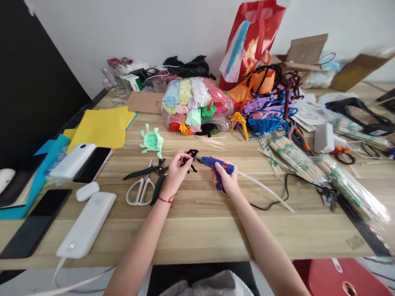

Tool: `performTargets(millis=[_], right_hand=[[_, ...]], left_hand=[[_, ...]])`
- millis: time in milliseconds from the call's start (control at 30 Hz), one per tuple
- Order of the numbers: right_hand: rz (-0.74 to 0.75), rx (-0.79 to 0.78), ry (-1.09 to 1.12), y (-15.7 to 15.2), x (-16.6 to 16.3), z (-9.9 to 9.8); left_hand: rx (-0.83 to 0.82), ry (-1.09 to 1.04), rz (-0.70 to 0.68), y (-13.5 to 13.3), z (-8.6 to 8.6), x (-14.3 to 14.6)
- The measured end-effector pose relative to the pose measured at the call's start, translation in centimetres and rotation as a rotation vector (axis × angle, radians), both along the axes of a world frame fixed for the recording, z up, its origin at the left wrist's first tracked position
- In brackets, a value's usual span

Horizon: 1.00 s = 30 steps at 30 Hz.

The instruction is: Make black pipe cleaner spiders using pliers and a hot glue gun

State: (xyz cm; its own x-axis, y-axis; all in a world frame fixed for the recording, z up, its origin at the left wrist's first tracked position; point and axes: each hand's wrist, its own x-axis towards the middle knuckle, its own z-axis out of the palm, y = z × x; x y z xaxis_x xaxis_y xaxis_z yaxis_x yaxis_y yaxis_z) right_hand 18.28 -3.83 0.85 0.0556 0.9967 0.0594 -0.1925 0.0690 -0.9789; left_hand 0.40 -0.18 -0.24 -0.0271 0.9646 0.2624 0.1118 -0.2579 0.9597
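My right hand point(225, 172) is wrapped round a blue glue gun point(211, 162), with a long white glue stick point(267, 191) poking out of its back. Its nozzle points left and reaches the edge of a black pipe-cleaner piece point(193, 153); whether they touch I cannot tell. Pinched in my left hand point(179, 168) is that bent black piece, partly hidden by the fingers. Just left of this hand lie white-handled scissors point(141, 191) and green-handled pliers point(159, 181). Farther back sits a mint-green fuzzy figure point(152, 141) with stubby limbs.
Behind my hands are loose wooden sticks point(211, 142) and a clear bag of coloured pipe cleaners point(197, 105). Packs of sticks point(296, 158) and a black cord point(277, 201) lie right. Phones, a white power bank point(88, 226) and yellow sheets point(98, 127) are left; a red bag point(256, 37) stands behind.
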Motion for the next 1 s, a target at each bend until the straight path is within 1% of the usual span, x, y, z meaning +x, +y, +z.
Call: performTargets(millis=[633, 1000], right_hand=[[0.005, -0.004, 0.011, -0.06, -0.03, 0.17], [0.006, 0.026, 0.000, 0.01, 0.02, -0.04]], left_hand=[[0.004, -0.026, 0.003, 0.15, -0.21, -0.08], [-0.005, -0.072, 0.009, 0.20, 0.00, -0.03]])
